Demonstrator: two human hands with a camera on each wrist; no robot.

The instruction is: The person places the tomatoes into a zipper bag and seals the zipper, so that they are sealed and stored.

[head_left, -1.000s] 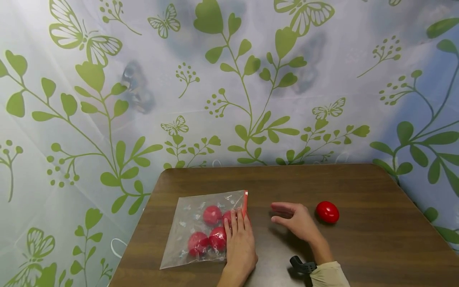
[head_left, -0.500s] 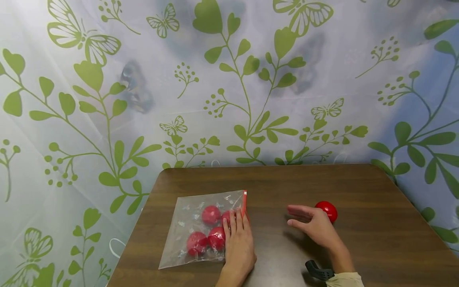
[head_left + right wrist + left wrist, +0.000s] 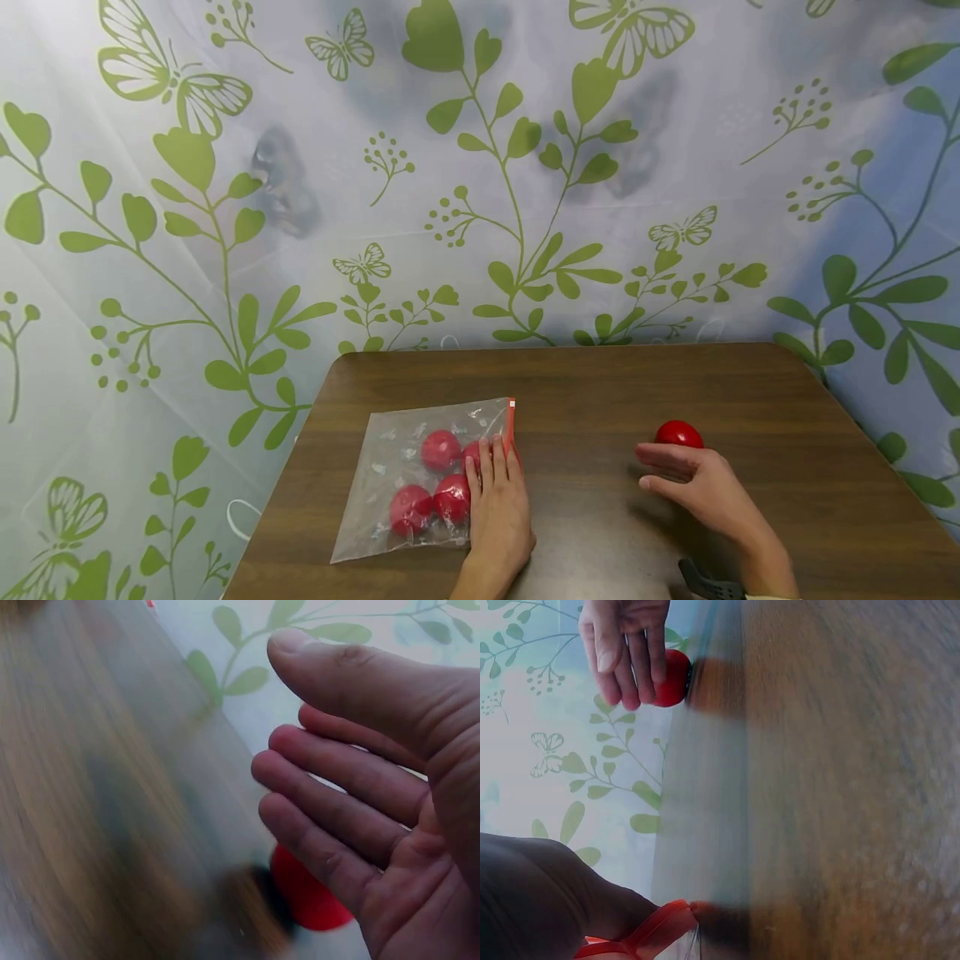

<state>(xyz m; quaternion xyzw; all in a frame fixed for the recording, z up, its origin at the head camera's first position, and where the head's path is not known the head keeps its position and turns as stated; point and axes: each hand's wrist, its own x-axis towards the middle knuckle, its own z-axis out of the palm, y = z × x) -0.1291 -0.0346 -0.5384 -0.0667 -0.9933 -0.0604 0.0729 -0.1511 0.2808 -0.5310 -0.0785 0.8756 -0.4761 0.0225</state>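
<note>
A clear plastic zip bag with a red closing edge lies flat on the table's left part, with several red balls inside. On its right side rests my left hand, fingers extended and covering part of one ball. The left wrist view shows the bag's red strip beside that hand. A glossy red ball sits loose on the right part of the table. My right hand hovers just in front of it, fingers fairly straight, thumb apart, holding nothing. The hand partly hides this ball in the right wrist view.
The brown wooden table has a rounded far edge. Behind it hangs a pale curtain printed with green leaves and butterflies. A dark strap piece sits at my right wrist.
My right hand has moved right and slightly nearer me, from left of the loose red ball to in front of it. The left hand and the bag stay in place.
</note>
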